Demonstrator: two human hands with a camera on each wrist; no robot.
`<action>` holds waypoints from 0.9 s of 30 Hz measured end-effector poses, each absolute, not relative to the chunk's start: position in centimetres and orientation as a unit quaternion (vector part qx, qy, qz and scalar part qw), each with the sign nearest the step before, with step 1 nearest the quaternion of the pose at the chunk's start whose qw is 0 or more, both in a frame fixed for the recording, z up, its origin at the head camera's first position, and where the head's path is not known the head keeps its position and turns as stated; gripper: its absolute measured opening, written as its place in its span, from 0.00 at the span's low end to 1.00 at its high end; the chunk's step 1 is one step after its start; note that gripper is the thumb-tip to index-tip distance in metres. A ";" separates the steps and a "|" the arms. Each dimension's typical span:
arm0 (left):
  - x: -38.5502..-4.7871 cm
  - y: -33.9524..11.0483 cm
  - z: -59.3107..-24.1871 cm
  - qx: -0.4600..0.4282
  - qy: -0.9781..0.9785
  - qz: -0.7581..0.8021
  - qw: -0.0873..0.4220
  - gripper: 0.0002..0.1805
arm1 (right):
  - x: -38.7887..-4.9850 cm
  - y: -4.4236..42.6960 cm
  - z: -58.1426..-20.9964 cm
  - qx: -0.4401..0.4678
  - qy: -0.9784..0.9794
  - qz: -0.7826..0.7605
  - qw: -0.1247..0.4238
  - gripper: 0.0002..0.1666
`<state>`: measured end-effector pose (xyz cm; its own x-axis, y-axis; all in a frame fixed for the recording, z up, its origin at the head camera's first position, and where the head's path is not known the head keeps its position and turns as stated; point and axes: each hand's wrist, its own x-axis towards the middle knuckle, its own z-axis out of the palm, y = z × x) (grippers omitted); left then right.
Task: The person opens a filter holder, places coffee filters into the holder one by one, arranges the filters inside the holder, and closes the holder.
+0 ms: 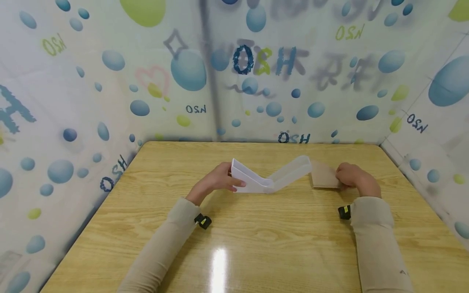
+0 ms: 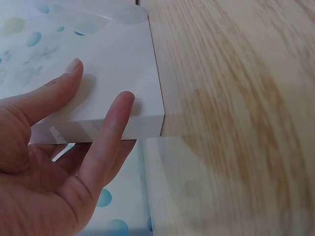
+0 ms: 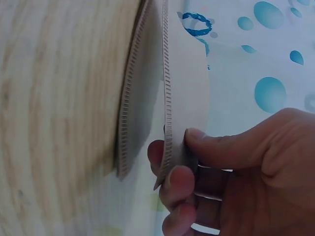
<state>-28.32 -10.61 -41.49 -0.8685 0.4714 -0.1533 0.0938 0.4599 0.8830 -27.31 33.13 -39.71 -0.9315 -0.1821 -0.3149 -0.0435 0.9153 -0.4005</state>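
Observation:
A white box (image 1: 249, 181) with a translucent hinged lid (image 1: 291, 171) swung wide to the right stands on the table. My left hand (image 1: 221, 179) holds its left end. In the left wrist view, the thumb and one finger of that hand (image 2: 74, 162) lie against the white box's side (image 2: 113, 73), other fingers behind its end. To the right of the lid, my right hand (image 1: 351, 176) pinches tan paper coffee filters (image 1: 324, 175) by a corner. The right wrist view shows a crimped-edged filter (image 3: 184, 83) between thumb and fingers, and another crimped edge (image 3: 129, 93) apart from it, close to the table.
The wood-grain table (image 1: 256, 236) reaches back to a printed curtain (image 1: 234, 110) with blue and green drops. Curtain walls also stand along the left and right edges. Small black cameras (image 1: 203, 221) sit at both wrists.

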 end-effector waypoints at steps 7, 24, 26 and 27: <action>-28.4 -10.6 -41.5 0.166 0.832 0.493 0.193 0.21 | -27.3 33.1 -38.9 -0.062 0.971 -0.171 0.157 0.15; -28.2 -10.6 -41.5 0.164 0.833 0.491 0.196 0.22 | -26.5 32.5 -36.5 -0.046 0.982 -0.173 0.059 0.21; -28.3 -10.6 -41.5 0.164 0.834 0.490 0.195 0.22 | -26.3 32.4 -36.2 -0.044 0.982 -0.176 0.049 0.20; -28.3 -10.6 -41.5 0.165 0.834 0.489 0.194 0.22 | -26.3 32.4 -36.1 -0.042 0.982 -0.177 0.045 0.20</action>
<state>-28.27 -10.58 -41.51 -0.8701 0.4653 -0.1622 0.0854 0.4666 0.8803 -26.29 32.44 -36.07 -0.9924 -0.0984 -0.0735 -0.0667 0.9341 -0.3508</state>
